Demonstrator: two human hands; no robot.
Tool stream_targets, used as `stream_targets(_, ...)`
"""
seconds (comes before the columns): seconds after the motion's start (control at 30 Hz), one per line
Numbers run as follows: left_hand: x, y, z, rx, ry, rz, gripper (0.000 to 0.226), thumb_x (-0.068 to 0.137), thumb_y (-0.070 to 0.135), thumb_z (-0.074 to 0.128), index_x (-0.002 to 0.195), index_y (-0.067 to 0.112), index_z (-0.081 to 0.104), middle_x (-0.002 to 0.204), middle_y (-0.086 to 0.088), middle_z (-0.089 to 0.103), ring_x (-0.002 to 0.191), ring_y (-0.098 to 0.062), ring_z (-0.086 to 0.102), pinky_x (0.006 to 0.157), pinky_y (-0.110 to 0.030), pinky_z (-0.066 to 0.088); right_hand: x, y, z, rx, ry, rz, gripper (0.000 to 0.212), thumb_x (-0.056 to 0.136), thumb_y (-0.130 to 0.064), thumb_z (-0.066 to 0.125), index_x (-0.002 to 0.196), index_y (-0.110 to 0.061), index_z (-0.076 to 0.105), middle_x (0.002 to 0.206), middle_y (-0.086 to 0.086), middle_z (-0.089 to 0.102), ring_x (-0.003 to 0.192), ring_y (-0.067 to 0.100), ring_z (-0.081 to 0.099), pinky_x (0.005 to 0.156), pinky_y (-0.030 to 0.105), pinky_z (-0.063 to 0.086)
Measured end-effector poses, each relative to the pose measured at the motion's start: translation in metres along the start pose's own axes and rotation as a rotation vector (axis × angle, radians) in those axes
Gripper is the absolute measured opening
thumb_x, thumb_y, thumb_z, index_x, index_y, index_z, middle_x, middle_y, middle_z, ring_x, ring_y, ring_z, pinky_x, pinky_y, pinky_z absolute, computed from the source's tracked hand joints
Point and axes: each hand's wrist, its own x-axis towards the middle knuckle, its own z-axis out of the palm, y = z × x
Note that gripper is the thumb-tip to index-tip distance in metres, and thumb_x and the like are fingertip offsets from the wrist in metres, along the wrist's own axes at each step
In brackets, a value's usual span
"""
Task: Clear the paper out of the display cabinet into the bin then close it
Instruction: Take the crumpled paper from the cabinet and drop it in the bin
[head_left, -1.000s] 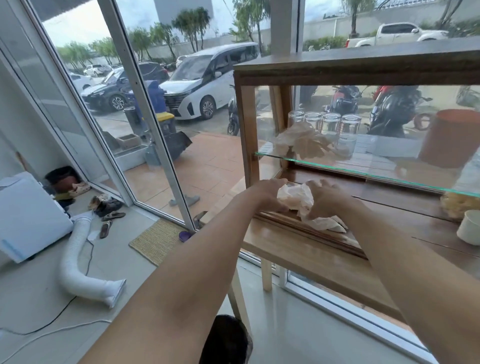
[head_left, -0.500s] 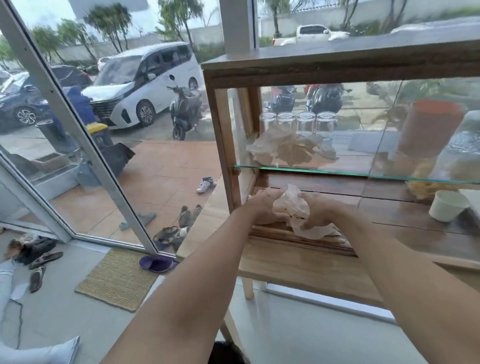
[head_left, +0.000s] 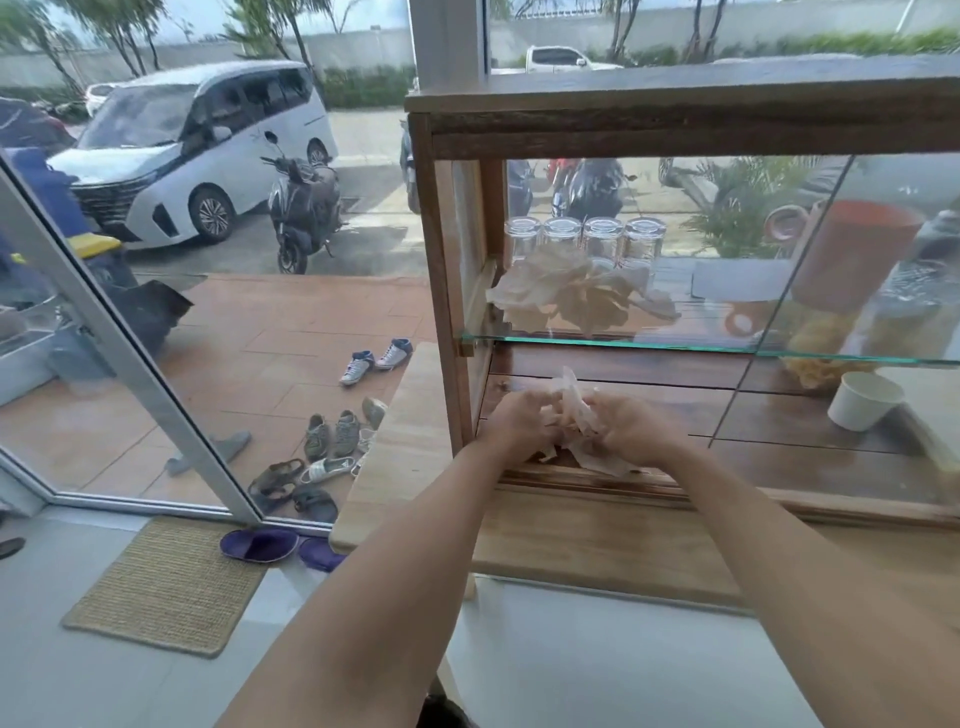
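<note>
A wooden display cabinet (head_left: 441, 291) with glass panels stands on a wooden counter. Inside its bottom level, at the left end, my left hand (head_left: 519, 423) and my right hand (head_left: 631, 428) squeeze a wad of white crumpled paper (head_left: 571, 410) between them. Part of that paper trails down onto the cabinet floor under my right hand. A second, brownish crumpled paper (head_left: 566, 291) lies on the glass shelf (head_left: 675, 345) above, in front of several upturned glasses (head_left: 584, 239). No bin shows clearly in view.
A white paper cup (head_left: 862, 400) lies tilted on the cabinet floor at the right, near a bag of yellow snacks (head_left: 826, 338) and an orange container (head_left: 852, 254). Floor below holds a straw mat (head_left: 166, 584) and purple slippers (head_left: 260, 544). Window glass is at the left.
My hands have pressed the white paper into a tighter wad. The view has swung right and closer to the cabinet.
</note>
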Motion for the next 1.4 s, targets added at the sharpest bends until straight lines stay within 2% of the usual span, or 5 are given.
stream_targets(0.2, -0.002, 0.007, -0.007, -0.082, 0.043, 0.038, 0.017, 0.083, 0.022, 0.077, 0.098, 0.014, 0.079, 0.081, 0.001, 0.074, 0.074, -0.009, 0.064, 0.069, -0.025, 0.050, 0.001, 0.001, -0.011, 0.313, -0.072, -0.050, 0.026, 0.073, 0.006, 0.076, 0.083, -0.017, 0.071, 0.083, 0.009, 0.067, 0.079, 0.020, 0.061, 0.073, 0.034, 0.054)
stream_targets(0.33, -0.024, 0.017, -0.017, -0.219, 0.041, -0.018, 0.017, 0.087, 0.022, 0.074, 0.100, 0.012, 0.078, 0.078, 0.004, 0.072, 0.070, -0.007, 0.064, 0.067, -0.025, 0.050, -0.012, -0.009, -0.020, 0.440, -0.155, -0.098, 0.017, 0.077, -0.002, 0.078, 0.082, -0.017, 0.070, 0.073, 0.000, 0.066, 0.063, 0.007, 0.059, 0.055, 0.012, 0.048)
stream_targets(0.67, -0.141, 0.005, -0.036, -0.483, 0.204, -0.235, 0.018, 0.086, 0.024, 0.075, 0.094, 0.008, 0.078, 0.072, 0.000, 0.071, 0.067, -0.007, 0.062, 0.064, -0.024, 0.047, -0.045, -0.047, 0.017, 0.570, -0.473, -0.241, 0.025, 0.077, -0.020, 0.080, 0.097, -0.005, 0.075, 0.097, 0.019, 0.076, 0.084, 0.031, 0.070, 0.081, 0.044, 0.055)
stream_targets(1.1, -0.330, -0.106, -0.068, -0.843, 0.477, -0.539, 0.027, 0.079, 0.020, 0.075, 0.101, 0.003, 0.077, 0.088, -0.010, 0.075, 0.080, -0.022, 0.067, 0.076, -0.036, 0.050, -0.063, -0.152, 0.203, 0.573, -0.988, -0.222, 0.008, 0.088, -0.012, 0.068, 0.090, -0.005, 0.072, 0.072, 0.001, 0.075, 0.064, 0.012, 0.070, 0.055, 0.021, 0.055)
stream_targets(1.4, -0.389, -0.222, -0.019, -0.990, 0.481, -0.872, 0.024, 0.085, 0.016, 0.076, 0.105, 0.003, 0.077, 0.085, -0.006, 0.073, 0.077, -0.019, 0.065, 0.065, -0.027, 0.049, -0.055, -0.126, 0.353, 0.468, -1.083, 0.002, 0.027, 0.085, -0.023, 0.073, 0.102, -0.002, 0.073, 0.101, 0.020, 0.075, 0.084, 0.023, 0.071, 0.076, 0.033, 0.057)
